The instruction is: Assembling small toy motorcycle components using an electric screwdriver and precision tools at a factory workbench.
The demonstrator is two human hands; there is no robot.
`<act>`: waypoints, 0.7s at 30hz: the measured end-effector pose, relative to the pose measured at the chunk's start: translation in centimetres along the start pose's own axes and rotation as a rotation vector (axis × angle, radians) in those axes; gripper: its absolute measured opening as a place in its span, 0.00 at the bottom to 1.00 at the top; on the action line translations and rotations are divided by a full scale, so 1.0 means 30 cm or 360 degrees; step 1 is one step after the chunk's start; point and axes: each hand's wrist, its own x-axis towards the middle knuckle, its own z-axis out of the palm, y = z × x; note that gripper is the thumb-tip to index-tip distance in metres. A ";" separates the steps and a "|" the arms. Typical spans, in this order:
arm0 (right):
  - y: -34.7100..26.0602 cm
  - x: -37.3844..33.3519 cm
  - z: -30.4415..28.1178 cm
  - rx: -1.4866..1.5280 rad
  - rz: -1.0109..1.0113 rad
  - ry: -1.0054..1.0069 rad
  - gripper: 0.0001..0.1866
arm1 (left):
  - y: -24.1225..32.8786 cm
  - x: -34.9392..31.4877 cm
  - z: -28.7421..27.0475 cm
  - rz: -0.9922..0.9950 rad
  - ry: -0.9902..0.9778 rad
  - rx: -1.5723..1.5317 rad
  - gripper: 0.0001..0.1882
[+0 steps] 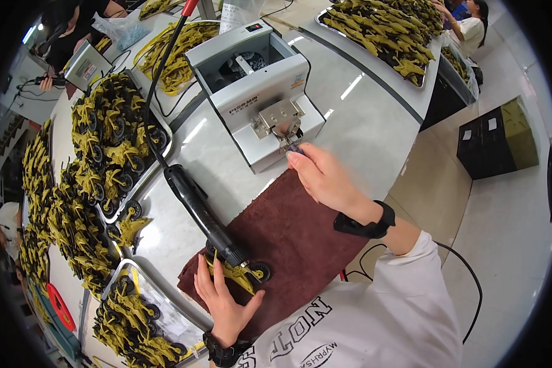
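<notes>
A yellow toy motorcycle (239, 276) with black wheels lies on a maroon cloth (306, 230). My left hand (222, 300) rests on it, fingers spread along its body and thumb apart. A black electric screwdriver (199, 211) slants down from above, its tip next to the toy's wheel. Neither of my hands is around its grip. My right hand (322, 175) is closed in a pinch at the front outlet of a grey screw feeder (239, 92). Between its fingertips is a small dark thing, too small to name. Metal plates on the feeder stand just beyond the fingers.
Trays of yellow toy motorcycles (113, 138) crowd the left, with another tray (129, 319) near my left forearm. A tray of yellow parts (386, 37) stands at the far right. Black bins (497, 141) sit on the floor. Other people work at the far edges.
</notes>
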 end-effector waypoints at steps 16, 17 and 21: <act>-0.065 -0.180 -0.056 0.0178 0.0545 -0.0194 0.15 | -0.001 0.008 -0.006 -0.0013 -0.0034 0.0004 0.57; -0.066 -0.191 -0.061 0.0175 0.0545 -0.0195 0.15 | -0.001 0.008 -0.007 -0.0014 -0.0032 0.0001 0.57; -0.056 -0.247 -0.066 -0.0699 -0.0002 -0.0313 0.12 | -0.002 0.005 -0.014 -0.0018 -0.0034 -0.0003 0.57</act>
